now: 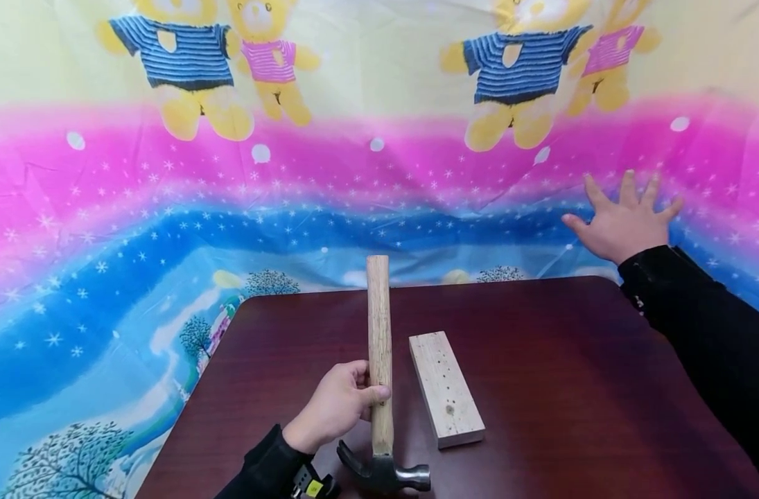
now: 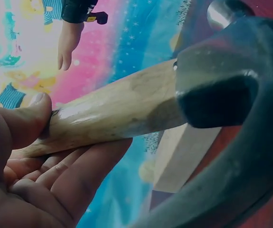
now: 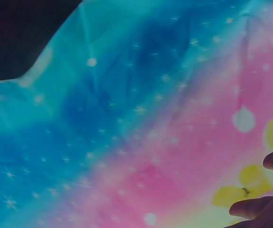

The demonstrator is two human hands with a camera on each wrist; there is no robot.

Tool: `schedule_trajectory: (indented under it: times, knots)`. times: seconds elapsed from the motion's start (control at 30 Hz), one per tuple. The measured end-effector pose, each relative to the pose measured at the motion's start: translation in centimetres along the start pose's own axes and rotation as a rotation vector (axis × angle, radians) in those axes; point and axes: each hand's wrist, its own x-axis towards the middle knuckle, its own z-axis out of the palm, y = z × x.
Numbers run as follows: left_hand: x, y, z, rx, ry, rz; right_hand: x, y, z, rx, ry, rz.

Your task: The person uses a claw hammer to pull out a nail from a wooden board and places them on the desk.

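Observation:
My left hand (image 1: 338, 402) grips a claw hammer (image 1: 381, 333) by its wooden handle, thumb across the front. The handle points up and the dark metal head hangs lowest, near the table's front. In the left wrist view the hammer head (image 2: 217, 80) looms large, its claw curving toward the camera. Just right of the hammer, a pale wooden block (image 1: 446, 388) with several small dark holes lies flat on the table. Raised beyond the table's far right corner, my right hand (image 1: 629, 222) has its fingers spread and holds nothing. Only some fingertips (image 3: 250, 207) of it show in the right wrist view.
The dark reddish-brown table (image 1: 554, 360) has rounded far corners. Behind and to the left of it hangs a colourful cloth (image 1: 354, 187) printed with bears, snowflakes and trees. A black band with a yellow mark (image 1: 314, 488) sits at the left wrist.

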Motion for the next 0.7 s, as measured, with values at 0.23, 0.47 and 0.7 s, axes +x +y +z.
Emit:
schedule_trajectory:
  times: [0.23, 0.47, 0.7]
  knots:
    - [-0.1, -1.7, 0.5, -0.04, -0.001, -0.039, 0.1, 3.3, 2.0, 0.013, -0.033, 0.065]
    - [0.1, -3.5, 0.7, -0.022, 0.02, -0.031, 0.5, 5.4, 3.6, -0.018, -0.051, 0.188]
    - [0.5, -4.8, 0.4, 0.004, 0.034, -0.03, 0.6, 5.1, 3.6, -0.035, -0.053, 0.194]
